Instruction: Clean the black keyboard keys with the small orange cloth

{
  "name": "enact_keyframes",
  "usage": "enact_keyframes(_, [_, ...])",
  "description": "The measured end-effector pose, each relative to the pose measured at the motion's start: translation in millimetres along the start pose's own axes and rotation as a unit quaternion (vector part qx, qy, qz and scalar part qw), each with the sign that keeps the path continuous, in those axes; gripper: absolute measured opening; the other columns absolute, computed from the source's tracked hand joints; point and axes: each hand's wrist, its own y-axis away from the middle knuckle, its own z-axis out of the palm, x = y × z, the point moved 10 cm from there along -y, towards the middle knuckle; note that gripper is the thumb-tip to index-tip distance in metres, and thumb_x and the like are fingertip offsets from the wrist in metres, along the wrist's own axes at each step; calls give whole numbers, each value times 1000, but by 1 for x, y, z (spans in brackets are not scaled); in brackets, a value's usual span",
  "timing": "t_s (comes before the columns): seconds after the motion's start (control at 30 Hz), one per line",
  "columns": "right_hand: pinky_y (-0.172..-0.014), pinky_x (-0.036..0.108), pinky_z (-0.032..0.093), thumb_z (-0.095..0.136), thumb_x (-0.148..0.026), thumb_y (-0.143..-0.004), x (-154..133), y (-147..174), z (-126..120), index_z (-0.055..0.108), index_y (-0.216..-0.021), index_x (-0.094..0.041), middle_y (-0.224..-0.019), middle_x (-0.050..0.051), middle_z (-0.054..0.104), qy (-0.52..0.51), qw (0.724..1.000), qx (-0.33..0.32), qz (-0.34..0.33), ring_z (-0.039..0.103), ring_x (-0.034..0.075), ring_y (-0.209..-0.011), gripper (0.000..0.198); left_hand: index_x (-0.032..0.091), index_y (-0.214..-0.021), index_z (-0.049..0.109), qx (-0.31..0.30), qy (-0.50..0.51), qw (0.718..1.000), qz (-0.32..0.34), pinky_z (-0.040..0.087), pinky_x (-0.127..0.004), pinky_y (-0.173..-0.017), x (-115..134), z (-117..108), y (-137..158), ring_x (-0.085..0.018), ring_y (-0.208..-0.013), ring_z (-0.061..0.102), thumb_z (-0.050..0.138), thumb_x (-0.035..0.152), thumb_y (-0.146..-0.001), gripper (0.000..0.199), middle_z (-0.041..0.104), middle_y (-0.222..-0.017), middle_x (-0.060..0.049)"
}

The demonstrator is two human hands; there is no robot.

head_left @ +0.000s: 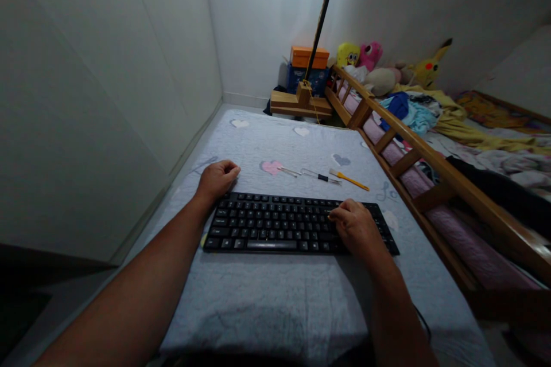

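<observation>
A black keyboard (275,223) lies flat on the pale blue cloth. At its upper left corner is my left hand (217,179), fingers curled together, with nothing visible in them. Over the keys on the right side is my right hand (357,226), its thumb and fingers pinched low. A tiny pale spot shows at those fingertips, too small to name. Behind the keyboard lie several cotton swabs (289,171). To their right are a wire keycap puller (322,178) with a black grip and a small brush (353,181) with an orange handle.
The heart-patterned cloth (267,292) covers the work surface. A wooden bed rail (413,140) runs along the right, with bedding and plush toys beyond. At the back stand a lamp pole (322,17) on a wooden base and an orange box (309,57). A pale wall (99,86) borders the left.
</observation>
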Motion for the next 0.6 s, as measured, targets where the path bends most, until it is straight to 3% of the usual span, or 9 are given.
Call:
enact_keyframes(0.37, [-79, 33, 42, 57, -6, -85, 13, 5, -17, 75, -85, -20, -88, 7, 63, 19, 999, -4, 34, 56, 21, -86, 23, 19, -75, 69, -1, -2, 1000, 2, 44, -31, -68, -1, 0, 0, -20, -71, 64, 53, 47, -75, 33, 71, -75, -5])
enact_keyframes(0.6, [-77, 31, 41, 59, -7, -86, -59, -9, -10, 74, -88, -21, -87, 5, 60, -53, 997, 27, -55, 53, 19, -85, 21, 19, -75, 68, -4, -1, 1000, -1, 44, -31, -69, 0, 1, 0, -21, -71, 64, 53, 48, -75, 33, 72, -74, -5])
